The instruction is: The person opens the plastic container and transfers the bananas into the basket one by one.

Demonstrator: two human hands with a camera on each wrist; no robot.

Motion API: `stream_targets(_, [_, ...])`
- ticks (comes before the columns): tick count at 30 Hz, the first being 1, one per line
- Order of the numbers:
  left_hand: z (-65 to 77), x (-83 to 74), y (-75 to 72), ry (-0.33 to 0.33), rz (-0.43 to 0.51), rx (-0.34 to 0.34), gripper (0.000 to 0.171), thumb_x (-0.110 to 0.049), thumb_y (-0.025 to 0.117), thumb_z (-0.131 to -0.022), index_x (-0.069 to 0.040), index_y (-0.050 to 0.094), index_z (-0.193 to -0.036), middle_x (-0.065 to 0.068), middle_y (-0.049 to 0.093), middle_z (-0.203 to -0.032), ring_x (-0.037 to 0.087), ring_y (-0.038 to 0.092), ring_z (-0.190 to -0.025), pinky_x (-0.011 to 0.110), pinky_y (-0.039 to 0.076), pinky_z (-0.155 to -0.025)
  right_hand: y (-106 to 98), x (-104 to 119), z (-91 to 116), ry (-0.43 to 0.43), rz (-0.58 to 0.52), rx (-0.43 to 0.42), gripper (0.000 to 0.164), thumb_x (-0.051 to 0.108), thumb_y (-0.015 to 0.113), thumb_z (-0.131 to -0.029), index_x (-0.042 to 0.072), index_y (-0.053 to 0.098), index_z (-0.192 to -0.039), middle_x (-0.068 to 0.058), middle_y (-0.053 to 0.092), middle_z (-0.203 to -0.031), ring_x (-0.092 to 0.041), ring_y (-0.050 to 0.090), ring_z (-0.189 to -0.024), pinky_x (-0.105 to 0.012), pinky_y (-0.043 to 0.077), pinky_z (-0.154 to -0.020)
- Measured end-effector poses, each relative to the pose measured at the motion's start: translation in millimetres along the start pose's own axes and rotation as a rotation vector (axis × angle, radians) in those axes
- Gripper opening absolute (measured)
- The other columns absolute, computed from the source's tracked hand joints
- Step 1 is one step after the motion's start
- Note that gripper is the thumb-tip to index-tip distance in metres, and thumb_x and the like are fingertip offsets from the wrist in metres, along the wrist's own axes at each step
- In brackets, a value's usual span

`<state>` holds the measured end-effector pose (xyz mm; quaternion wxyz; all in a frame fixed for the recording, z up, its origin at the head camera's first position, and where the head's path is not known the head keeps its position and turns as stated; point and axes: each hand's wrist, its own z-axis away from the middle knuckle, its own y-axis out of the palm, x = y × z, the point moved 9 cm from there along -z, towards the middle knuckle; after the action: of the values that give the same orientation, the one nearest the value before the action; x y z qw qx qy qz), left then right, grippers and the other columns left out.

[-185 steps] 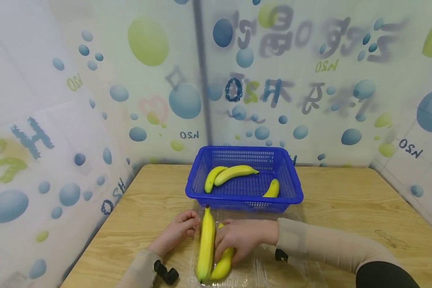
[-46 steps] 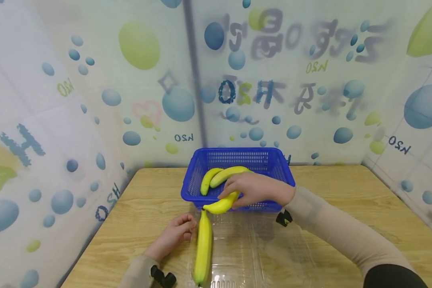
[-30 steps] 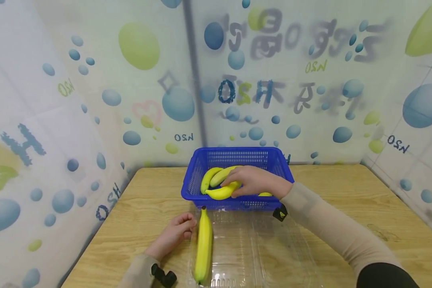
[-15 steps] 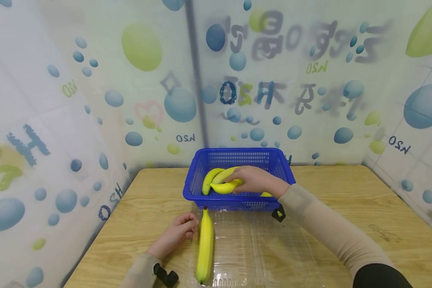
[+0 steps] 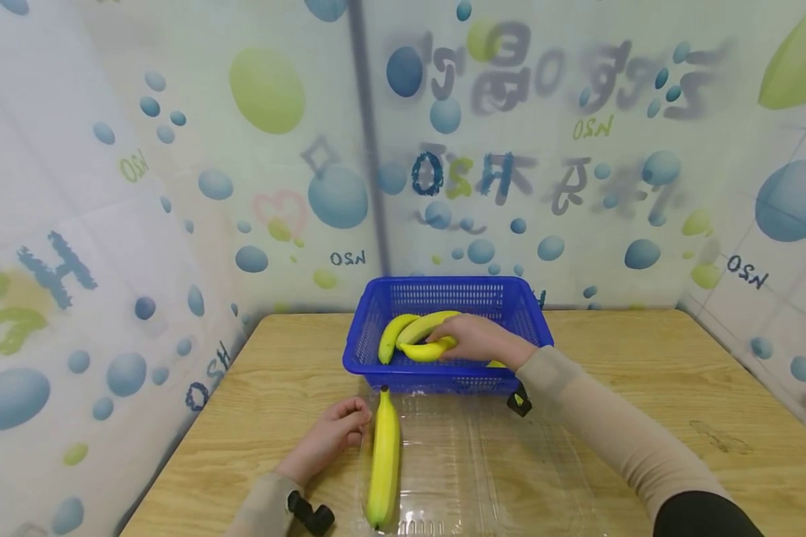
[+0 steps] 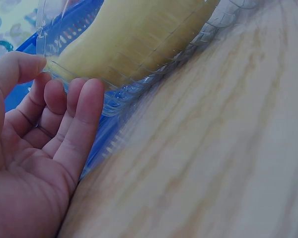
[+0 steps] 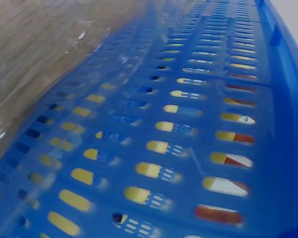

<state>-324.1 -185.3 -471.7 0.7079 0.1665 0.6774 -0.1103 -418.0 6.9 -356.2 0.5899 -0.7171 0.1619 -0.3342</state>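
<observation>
Inside the blue perforated basket (image 5: 416,372), my right hand (image 5: 478,339) grips a small yellow banana (image 5: 422,352) by its right end. Two bananas lie behind it at the basket's left, one curved (image 5: 394,337) and one longer (image 5: 431,324). Part of another banana (image 5: 495,364) shows near the front right. My left hand (image 5: 332,434) pinches the left edge of a clear plastic clamshell box (image 5: 436,455); its thumb and index finger meet at the rim in the left wrist view. One long banana (image 5: 384,466) lies along the box's left side. The right wrist view shows only the basket wall (image 7: 188,144) and clear plastic.
The wooden table (image 5: 645,388) extends to both sides. Its back edge meets a printed curtain (image 5: 295,186), just behind the basket. The open box (image 5: 530,462) spreads to the right, close to the basket's front.
My right hand has carried the small banana from the clear box over the basket's front rim and lowered it inside. Over the last half second it barely moves. The left hand stays put.
</observation>
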Motion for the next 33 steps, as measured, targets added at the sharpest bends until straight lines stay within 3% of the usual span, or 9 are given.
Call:
stream_targets(9, [0.1, 0.2, 0.8, 0.014, 0.01, 0.008, 0.007, -0.007, 0.053, -0.097, -0.01, 0.052, -0.09, 0.001, 0.048, -0.081, 0.01, 0.05, -0.07, 0.023, 0.047, -0.063, 13.5, -5.9, -3.3, 0.016, -0.002, 0.03, 0.027, 0.019, 0.073, -0.087, 0.015, 0.072, -0.114, 0.005, 0.069, -0.11, -0.013, 0.06, -0.104, -0.034, 0.047, -0.093])
stream_targets(17, [-0.2, -0.3, 1.2, 0.023, 0.009, 0.017, 0.007, -0.008, 0.053, -0.097, -0.01, 0.052, -0.09, 0.0, 0.048, -0.08, 0.009, 0.05, -0.07, 0.023, 0.047, -0.063, 22.0, 1.6, -5.0, -0.067, 0.023, 0.074, 0.024, 0.009, 0.068, -0.089, 0.01, 0.072, -0.114, 0.0, 0.07, -0.111, -0.018, 0.062, -0.108, -0.035, 0.047, -0.094])
stream_targets(24, [-0.3, 0.2, 0.9, 0.023, -0.002, 0.017, 0.008, -0.007, 0.053, -0.097, -0.01, 0.052, -0.09, 0.0, 0.049, -0.08, 0.008, 0.05, -0.069, 0.022, 0.046, -0.062, 28.3, -0.6, -5.5, -0.064, 0.033, 0.122, 0.025, 0.004, 0.064, -0.091, 0.01, 0.072, -0.113, 0.0, 0.07, -0.111, -0.018, 0.062, -0.108, -0.034, 0.048, -0.092])
stream_targets(33, [1.4, -1.7, 1.5, 0.001, -0.006, 0.001, 0.007, -0.01, 0.054, -0.097, -0.01, 0.052, -0.091, 0.0, 0.049, -0.08, 0.01, 0.05, -0.07, 0.022, 0.045, -0.063, 37.8, -3.4, -5.9, -0.055, -0.043, 0.202, 0.027, 0.002, 0.06, -0.094, 0.013, 0.071, -0.115, 0.002, 0.069, -0.111, -0.017, 0.063, -0.106, -0.032, 0.049, -0.091])
